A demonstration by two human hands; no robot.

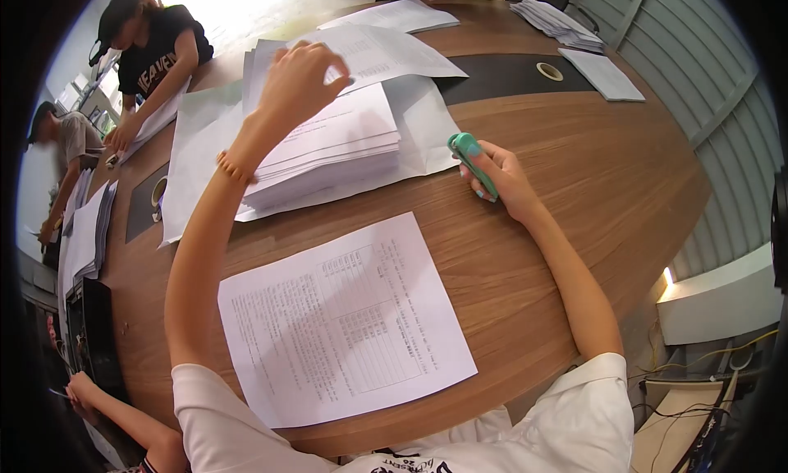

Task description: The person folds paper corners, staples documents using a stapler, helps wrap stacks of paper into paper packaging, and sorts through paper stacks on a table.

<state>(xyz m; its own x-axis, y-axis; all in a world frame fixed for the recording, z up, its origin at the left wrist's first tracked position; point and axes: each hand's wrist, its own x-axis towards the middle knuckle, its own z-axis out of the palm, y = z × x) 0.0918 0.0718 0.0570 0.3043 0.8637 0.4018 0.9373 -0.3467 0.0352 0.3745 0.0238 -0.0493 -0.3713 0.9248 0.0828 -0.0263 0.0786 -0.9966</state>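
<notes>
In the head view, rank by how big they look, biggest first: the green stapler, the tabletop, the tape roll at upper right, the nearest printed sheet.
1. Tabletop
2. Printed sheet
3. Green stapler
4. Tape roll, though it lies farther off, so true sizes may differ

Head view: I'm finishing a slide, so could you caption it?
The right hand holds a green stapler; the left hand is over stacked papers.
</notes>
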